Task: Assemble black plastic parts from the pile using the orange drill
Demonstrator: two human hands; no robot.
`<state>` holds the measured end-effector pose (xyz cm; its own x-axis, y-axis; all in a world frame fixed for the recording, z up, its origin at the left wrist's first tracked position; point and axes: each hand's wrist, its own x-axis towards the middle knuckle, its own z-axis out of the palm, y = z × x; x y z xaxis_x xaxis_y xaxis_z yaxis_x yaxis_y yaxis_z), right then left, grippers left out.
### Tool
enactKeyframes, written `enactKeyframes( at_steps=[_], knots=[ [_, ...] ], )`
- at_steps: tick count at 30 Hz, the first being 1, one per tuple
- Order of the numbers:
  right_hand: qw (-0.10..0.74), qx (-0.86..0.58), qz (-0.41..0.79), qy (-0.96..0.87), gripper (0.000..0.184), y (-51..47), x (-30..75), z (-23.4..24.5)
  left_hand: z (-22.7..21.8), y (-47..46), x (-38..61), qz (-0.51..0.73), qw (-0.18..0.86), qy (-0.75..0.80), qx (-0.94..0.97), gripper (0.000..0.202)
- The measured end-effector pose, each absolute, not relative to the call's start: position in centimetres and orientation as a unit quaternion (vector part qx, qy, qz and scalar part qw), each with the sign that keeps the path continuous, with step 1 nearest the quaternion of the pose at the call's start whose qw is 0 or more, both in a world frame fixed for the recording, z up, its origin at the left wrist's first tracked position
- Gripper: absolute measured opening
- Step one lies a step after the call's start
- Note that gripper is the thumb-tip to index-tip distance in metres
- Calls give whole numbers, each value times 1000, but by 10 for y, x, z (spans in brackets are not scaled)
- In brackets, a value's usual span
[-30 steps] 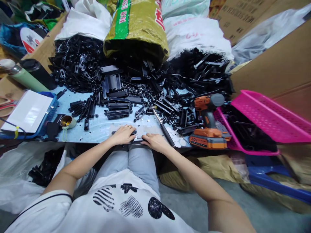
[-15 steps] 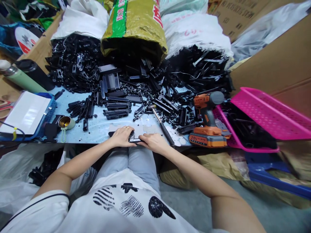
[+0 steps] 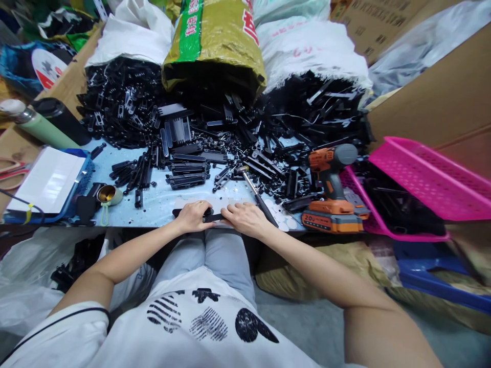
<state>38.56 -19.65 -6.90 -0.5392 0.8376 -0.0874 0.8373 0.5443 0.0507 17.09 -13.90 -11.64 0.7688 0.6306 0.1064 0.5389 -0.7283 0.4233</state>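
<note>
Both hands rest at the front edge of the light blue table (image 3: 161, 197). My left hand (image 3: 194, 216), with a ring on one finger, is curled round the left end of a long black plastic piece (image 3: 212, 217). My right hand (image 3: 247, 219) grips the right end of the same piece, fingers bent over it. The piece lies on a pale sheet with white round pads (image 3: 282, 217) next to it. A hammer (image 3: 256, 193) lies just beyond my right hand, its handle pointing toward me.
Heaps of black plastic parts (image 3: 215, 117) spill from sacks (image 3: 215, 46) at the back. An orange cordless drill (image 3: 332, 191) stands right, beside pink baskets (image 3: 425, 179). At the left are a blue tray with a white board (image 3: 46, 181), a small brass cup (image 3: 107, 194) and bottles (image 3: 42, 125).
My hands have drawn a little closer together on the black piece, and my right hand has shifted slightly forward onto the table. The view has moved a bit.
</note>
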Motion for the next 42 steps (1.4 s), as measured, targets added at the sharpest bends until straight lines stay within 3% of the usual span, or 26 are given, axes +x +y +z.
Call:
enactKeyframes(
  at_steps=[4,9,15,18,21,25,29,33,37,42],
  knots=[
    [8,507,0,862,40,-195,406,-100,-108,-116,196,86,187,254,945,61],
    [-38,537,-19,843,39,-206,422,-127,-99,-27,279,123,128,338,924,34],
    [-106,573,-58,810,41,-192,436,-113,-113,40,340,12,62,301,952,26],
    [-153,637,-18,755,39,-141,458,-100,-119,40,340,28,57,276,959,25],
    [-120,686,14,718,33,-70,472,-98,-113,35,333,73,62,298,950,25],
    [-47,748,19,662,21,6,462,-109,-92,15,296,208,164,417,869,18],
    [-50,793,-17,607,20,36,447,-121,-82,-35,213,358,414,495,675,22],
    [-79,791,-16,606,22,30,445,-120,-90,-92,136,362,630,535,430,37],
    [-113,774,11,623,27,6,443,-105,-103,-121,118,342,679,541,360,34],
    [-149,731,1,666,27,-27,441,-86,-104,-119,129,370,667,537,359,30]
  ],
)
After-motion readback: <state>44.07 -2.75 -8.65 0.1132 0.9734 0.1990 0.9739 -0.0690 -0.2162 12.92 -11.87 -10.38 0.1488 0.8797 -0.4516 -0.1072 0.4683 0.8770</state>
